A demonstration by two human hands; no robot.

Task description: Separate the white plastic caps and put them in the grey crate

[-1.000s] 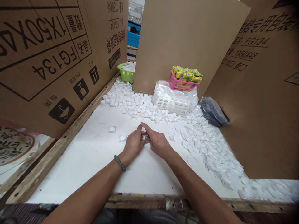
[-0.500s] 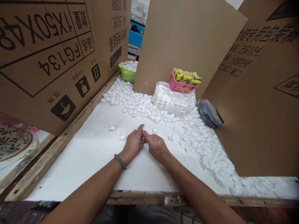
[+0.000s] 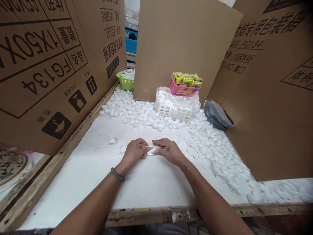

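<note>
A small white disc (image 3: 151, 152) is gripped at its edges by the fingers of the left hand (image 3: 134, 151) and right hand (image 3: 171, 152) above a white bench (image 3: 151, 186). Loose white pieces (image 3: 205, 140) are strewn beyond and to the right, where a pink basket (image 3: 185, 91) is perched on a plastic-wrapped bundle (image 3: 174, 110).

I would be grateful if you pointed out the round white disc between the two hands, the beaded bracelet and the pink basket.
Round white disc (image 3: 151, 152), head view: exposed surface near the front edge.
Beaded bracelet (image 3: 117, 175), head view: middle of the visible beads.
Pink basket (image 3: 183, 91), head view: perforated front wall.
</note>
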